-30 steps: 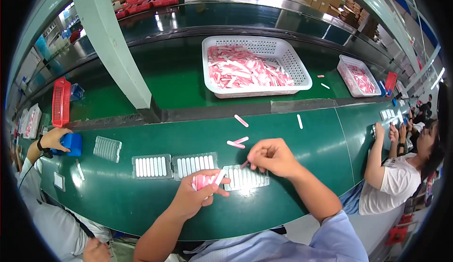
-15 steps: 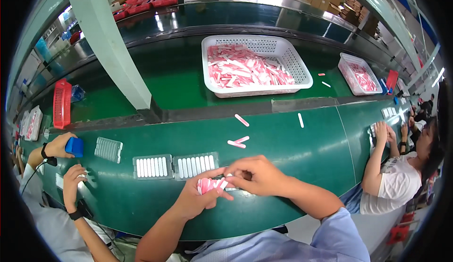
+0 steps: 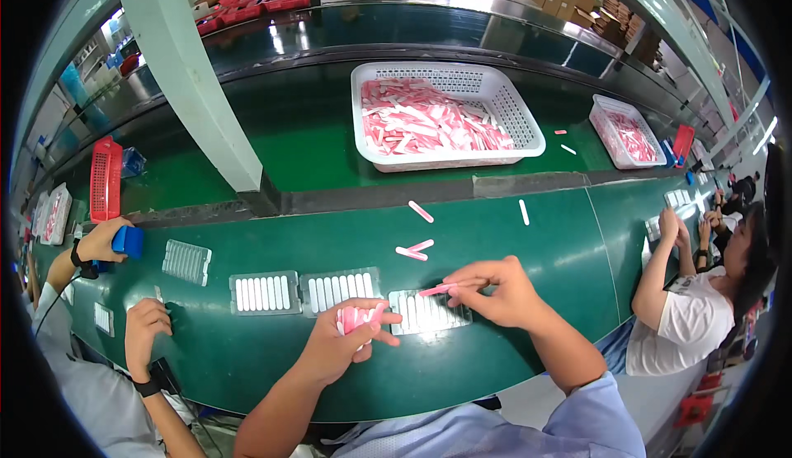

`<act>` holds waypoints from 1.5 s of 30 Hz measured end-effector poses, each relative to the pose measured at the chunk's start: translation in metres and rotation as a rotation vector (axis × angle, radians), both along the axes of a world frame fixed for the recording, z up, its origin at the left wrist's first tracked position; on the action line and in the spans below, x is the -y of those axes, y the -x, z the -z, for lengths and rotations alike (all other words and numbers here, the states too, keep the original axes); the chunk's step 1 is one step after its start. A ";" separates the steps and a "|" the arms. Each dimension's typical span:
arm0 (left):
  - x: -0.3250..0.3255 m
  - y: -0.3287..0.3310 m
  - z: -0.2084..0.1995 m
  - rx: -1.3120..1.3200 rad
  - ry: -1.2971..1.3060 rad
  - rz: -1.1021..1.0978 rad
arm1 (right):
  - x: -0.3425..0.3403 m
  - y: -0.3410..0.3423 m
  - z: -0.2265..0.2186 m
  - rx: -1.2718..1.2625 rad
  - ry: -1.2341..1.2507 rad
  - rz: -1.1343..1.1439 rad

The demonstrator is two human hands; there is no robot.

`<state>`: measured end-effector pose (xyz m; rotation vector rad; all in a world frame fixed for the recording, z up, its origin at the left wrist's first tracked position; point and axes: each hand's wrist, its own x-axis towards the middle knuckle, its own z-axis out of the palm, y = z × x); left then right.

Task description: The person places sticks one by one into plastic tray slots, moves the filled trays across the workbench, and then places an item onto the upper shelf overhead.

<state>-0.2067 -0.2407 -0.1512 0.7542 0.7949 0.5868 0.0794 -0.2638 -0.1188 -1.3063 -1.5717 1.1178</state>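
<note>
My left hand (image 3: 326,349) is closed around a bunch of small pink-and-white nail files (image 3: 356,319), flat strips with rounded ends. Between thumb and fingers, my right hand (image 3: 505,295) pinches one pink nail file (image 3: 435,291) over the upper edge of a clear plastic tray (image 3: 465,316). White strips lie side by side in that tray. Left of it, just beyond my left hand, sit a second clear tray (image 3: 376,277) and a third clear tray (image 3: 234,306), each holding a row of white strips.
A white basket (image 3: 450,160) heaped with nail files stands beyond the ledge. Loose nail files (image 3: 421,211) lie on the green table (image 3: 528,264). An empty clear tray (image 3: 186,262) is at left, near a co-worker's hand (image 3: 147,330). Another person (image 3: 685,310) works at right.
My right hand has moved away from the bunch to the right, carrying one nail file over the near tray. The co-worker's lower hand at left has shifted right.
</note>
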 end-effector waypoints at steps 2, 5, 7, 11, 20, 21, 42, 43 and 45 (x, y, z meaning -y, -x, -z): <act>0.000 0.001 0.002 0.002 -0.003 -0.001 | 0.003 0.003 -0.005 0.365 -0.301 -0.021; 0.001 0.000 0.001 0.003 -0.006 0.010 | 0.016 0.016 -0.004 0.823 -0.677 -0.026; 0.001 -0.001 0.000 0.000 -0.011 0.014 | 0.029 0.025 0.009 0.874 -0.633 -0.119; 0.001 -0.003 -0.002 -0.008 -0.010 0.042 | 0.039 0.030 0.012 0.738 -0.372 -0.179; 0.011 -0.007 0.001 0.085 -0.057 0.207 | 0.023 0.045 0.005 0.343 -0.251 -0.123; 0.012 -0.007 0.003 0.100 -0.075 0.261 | 0.021 0.047 0.012 0.257 -0.214 -0.212; 0.005 -0.004 0.008 0.197 0.156 0.125 | -0.014 0.030 0.005 0.433 -0.431 -0.122; 0.006 -0.004 0.008 0.211 0.161 0.146 | -0.011 0.039 0.003 0.431 -0.428 -0.123; 0.003 -0.010 0.006 0.228 0.134 0.223 | -0.002 0.051 0.002 0.322 -0.339 -0.210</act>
